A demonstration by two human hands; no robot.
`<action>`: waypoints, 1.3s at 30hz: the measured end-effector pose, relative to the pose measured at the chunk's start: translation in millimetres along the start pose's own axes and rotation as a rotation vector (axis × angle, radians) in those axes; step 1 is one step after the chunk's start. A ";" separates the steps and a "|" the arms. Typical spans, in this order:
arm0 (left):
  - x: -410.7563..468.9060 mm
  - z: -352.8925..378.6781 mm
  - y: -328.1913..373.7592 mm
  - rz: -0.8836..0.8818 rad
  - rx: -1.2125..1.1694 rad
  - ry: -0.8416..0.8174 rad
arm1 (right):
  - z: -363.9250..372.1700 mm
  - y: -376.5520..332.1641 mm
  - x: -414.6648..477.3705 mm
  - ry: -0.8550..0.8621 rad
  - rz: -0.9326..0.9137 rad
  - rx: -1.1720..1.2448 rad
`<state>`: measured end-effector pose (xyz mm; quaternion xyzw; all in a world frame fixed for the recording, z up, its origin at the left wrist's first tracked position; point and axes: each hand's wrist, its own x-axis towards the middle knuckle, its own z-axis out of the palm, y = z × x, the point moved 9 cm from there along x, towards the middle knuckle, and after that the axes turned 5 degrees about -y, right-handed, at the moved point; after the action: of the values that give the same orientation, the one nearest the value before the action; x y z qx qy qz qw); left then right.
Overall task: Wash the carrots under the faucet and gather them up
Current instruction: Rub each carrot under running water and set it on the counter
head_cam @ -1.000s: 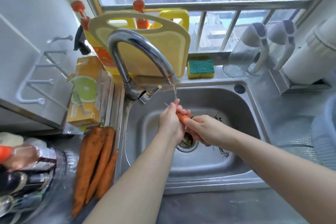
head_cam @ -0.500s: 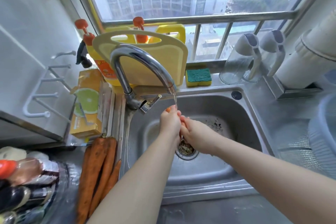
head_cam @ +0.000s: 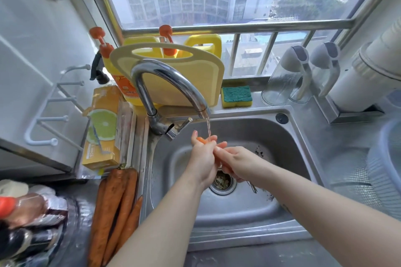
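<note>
Water runs from the curved chrome faucet into the steel sink. Under the stream I hold one orange carrot in both hands; only its tip shows above my fingers. My left hand wraps round the carrot's upper part. Beside it, my right hand grips the lower part, which is hidden. Three unwashed carrots lie side by side on the counter left of the sink.
A yellow cutting board and detergent bottles stand behind the faucet. A green-yellow sponge lies on the sink's back ledge, with clear jugs to its right. A mesh basket sits at far right. Sauce bottles crowd the lower left.
The carrot turned from lying across my hands to pointing up into the stream. My hands closed in together. The view tilted upward.
</note>
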<state>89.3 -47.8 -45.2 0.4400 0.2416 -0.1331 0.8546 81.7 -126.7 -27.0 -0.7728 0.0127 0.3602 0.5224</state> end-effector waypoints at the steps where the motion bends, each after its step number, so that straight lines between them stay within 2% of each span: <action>1: -0.2 -3.2 3.4 0.010 0.038 -0.001 | 1.5 -2.0 0.6 0.006 -0.005 -0.052; 5: 9.1 -24.8 15.7 0.049 0.027 0.214 | 11.6 -29.7 2.7 0.062 -0.173 -0.472; 7: 12.7 -29.2 17.3 0.008 -0.096 0.273 | 14.1 -37.0 0.3 0.076 -0.238 -0.530; 10: 9.2 -29.5 15.8 -0.109 -0.309 0.230 | -15.2 -38.5 -4.6 0.246 -0.276 -0.289; 12: -0.5 -31.2 16.4 -0.133 -0.290 0.162 | -38.9 -28.0 -4.9 0.357 -0.214 -0.061; 14: -9.2 -36.6 20.9 -0.083 -0.056 0.102 | -46.7 -17.8 0.0 0.354 -0.136 0.132; 17: -16.3 -41.1 32.0 0.038 0.490 0.013 | -46.3 -11.1 12.1 0.335 -0.064 0.287; 19: -17.8 -33.1 40.8 0.123 0.806 -0.076 | -47.8 -8.9 19.6 0.377 -0.040 0.256; 22: -19.9 -13.0 41.9 0.185 1.148 -0.199 | -44.8 -13.7 28.5 0.441 -0.054 0.089; 24: -20.5 -5.1 37.5 0.182 1.338 -0.200 | -33.3 -22.3 30.6 0.431 -0.089 -0.021; 26: -21.7 -10.2 38.2 0.173 1.416 -0.097 | -15.8 -25.0 32.9 0.371 -0.121 -0.002; 30: -28.8 -29.1 50.4 0.207 1.366 0.080 | 16.0 -9.6 37.4 0.178 -0.144 0.372; 34: -28.9 -36.6 41.6 0.130 1.520 0.042 | 33.0 10.0 34.3 0.125 -0.008 0.610; 38: -34.4 -32.0 27.4 0.088 1.601 -0.061 | 32.4 23.6 35.6 0.268 0.146 0.880; 39: -36.4 -30.7 23.4 0.079 1.607 -0.085 | 28.4 26.6 36.4 0.301 0.165 0.886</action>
<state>59.7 -8.7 -25.0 0.9231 0.0236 -0.2523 0.2893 82.7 -102.6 -74.5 -0.5156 0.3021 0.2445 0.7636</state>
